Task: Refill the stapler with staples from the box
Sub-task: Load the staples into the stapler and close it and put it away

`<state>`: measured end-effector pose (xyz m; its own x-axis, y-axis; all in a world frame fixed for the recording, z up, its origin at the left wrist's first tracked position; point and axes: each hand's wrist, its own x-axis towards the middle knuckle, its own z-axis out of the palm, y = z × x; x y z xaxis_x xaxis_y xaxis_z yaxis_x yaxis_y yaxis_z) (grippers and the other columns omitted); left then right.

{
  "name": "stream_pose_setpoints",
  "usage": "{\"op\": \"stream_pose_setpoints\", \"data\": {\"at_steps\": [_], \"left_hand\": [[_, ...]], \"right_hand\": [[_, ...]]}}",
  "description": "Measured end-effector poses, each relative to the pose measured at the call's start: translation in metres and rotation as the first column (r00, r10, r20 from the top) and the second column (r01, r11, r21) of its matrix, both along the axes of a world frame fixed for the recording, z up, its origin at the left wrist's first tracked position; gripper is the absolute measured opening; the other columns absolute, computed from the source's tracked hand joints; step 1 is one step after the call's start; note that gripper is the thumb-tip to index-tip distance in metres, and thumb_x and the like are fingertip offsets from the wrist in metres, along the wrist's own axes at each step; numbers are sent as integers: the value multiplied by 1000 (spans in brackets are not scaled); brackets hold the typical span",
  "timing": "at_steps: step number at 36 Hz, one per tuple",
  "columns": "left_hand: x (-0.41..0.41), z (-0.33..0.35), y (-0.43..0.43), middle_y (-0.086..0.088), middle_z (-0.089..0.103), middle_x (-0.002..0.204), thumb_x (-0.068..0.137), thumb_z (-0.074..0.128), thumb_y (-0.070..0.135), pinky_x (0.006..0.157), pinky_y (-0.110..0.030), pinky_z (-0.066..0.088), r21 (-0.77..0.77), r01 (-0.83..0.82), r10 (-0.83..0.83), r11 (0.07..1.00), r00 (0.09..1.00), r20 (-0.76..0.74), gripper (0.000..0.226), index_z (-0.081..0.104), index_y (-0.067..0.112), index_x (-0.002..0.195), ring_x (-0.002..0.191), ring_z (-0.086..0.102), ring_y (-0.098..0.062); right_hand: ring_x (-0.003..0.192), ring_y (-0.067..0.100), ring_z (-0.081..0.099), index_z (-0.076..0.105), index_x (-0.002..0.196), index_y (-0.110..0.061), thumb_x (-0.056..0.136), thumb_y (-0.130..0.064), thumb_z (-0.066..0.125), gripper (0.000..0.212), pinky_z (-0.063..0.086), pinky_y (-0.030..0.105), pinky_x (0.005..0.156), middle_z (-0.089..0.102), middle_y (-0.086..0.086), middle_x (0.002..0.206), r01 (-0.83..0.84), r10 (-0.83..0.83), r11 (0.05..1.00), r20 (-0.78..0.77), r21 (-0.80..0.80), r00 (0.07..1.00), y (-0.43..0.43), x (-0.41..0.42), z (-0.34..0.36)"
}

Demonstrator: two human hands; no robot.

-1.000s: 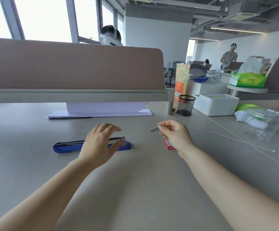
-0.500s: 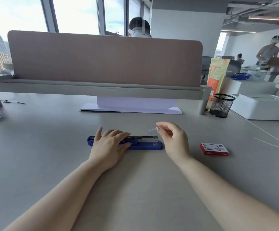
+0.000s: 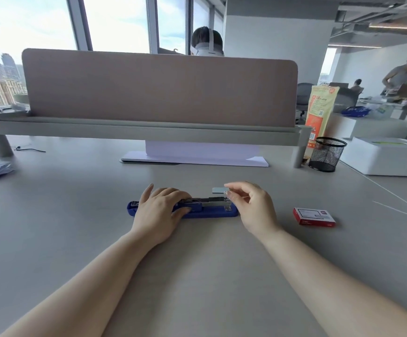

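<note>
Across the far side of the grey worktop (image 3: 51,227) stands a long brown partition screen (image 3: 158,91) on a raised grey shelf, with a white sheet-like stand (image 3: 197,155) beneath it. At far right sit a white lidded box (image 3: 382,158), an orange-and-yellow packet (image 3: 319,108) standing upright, and a black mesh pen cup (image 3: 326,154) just in front of the packet.

Near the middle of the worktop lies the blue stapler (image 3: 209,211), lengthwise left to right, its metal magazine channel exposed along the top. The left hand (image 3: 158,210) rests palm-down over the stapler's left half, fingers spread and pressing on it, thumb against the near side of the blue body. The right hand (image 3: 253,205) hovers at the stapler's right end, thumb and forefinger pinched together on a small grey strip of staples (image 3: 219,190), which sits just above the magazine channel, not touching it as far as can be told. Well to the right of the stapler, apart from both hands, lies the small red staple box (image 3: 314,216), flat on the worktop.
</note>
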<state>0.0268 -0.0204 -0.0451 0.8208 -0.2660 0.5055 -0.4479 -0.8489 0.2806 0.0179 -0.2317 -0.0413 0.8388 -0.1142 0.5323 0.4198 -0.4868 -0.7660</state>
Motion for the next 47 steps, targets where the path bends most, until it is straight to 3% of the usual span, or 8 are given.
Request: {"op": "stream_pose_setpoints", "data": {"at_steps": [4,8,12,17,31,36,42,47], "left_hand": [[1,-1,1,12,63,115,88,53,37,114,-41,13,-9,1,-1,1000,1000,19,24,59,34,111,118,48,-15],[2,-1,1,13,63,114,88,54,37,114,-41,13,-13,1,0,1000,999,32,22,58,34,109,117,49,-14],[3,-2,2,12,63,112,87,56,35,114,-42,16,-27,1,0,1000,999,38,21,59,33,108,116,49,-15],[4,-2,2,13,63,112,86,56,35,111,-46,21,-15,4,-4,1000,999,43,21,59,34,107,115,50,-16],[9,-4,4,13,62,116,89,52,37,110,-48,20,-16,-8,8,1000,1000,-1,23,59,35,111,119,47,-15],[8,-1,3,13,59,123,90,48,39,114,-47,8,-6,-28,28,1000,998,-48,27,56,36,116,126,40,-12],[7,-1,9,12,49,137,85,46,56,115,-47,-6,14,-91,92,996,995,-50,48,44,39,129,135,31,-9],[7,1,32,7,38,146,70,44,76,116,-50,-1,-50,-270,258,962,952,-167,80,34,33,136,137,28,-16]], "right_hand": [[86,3,56,72,95,-19,83,-19,65,14,38,5,75,57,-15,89,-20,20,998,-12,-66,1000,-2,0,-1],[92,1,52,73,93,-17,81,-20,67,14,31,-2,77,55,-10,91,-16,14,994,-20,-109,1000,-2,0,-1],[101,14,53,73,93,-17,81,-22,67,14,36,12,85,57,-3,97,-7,2,993,-48,-115,999,-3,0,-1],[104,19,53,73,94,-19,81,-24,67,15,40,26,91,59,1,99,-1,-7,991,-61,-131,998,-3,0,-2],[106,22,53,73,97,-20,81,-24,67,18,44,36,95,59,-1,99,29,-42,985,-74,-169,996,-4,3,-7],[107,22,53,72,99,-18,82,-23,66,19,42,32,94,62,3,103,33,-49,983,-85,-180,995,-4,3,-7],[111,21,51,67,109,-19,78,-29,70,33,41,32,96,63,2,112,24,-55,980,-156,-196,986,-6,3,-9],[113,21,51,66,107,-20,76,-33,71,34,42,37,99,62,2,115,55,-95,976,-185,-209,978,-9,5,-10]]}}
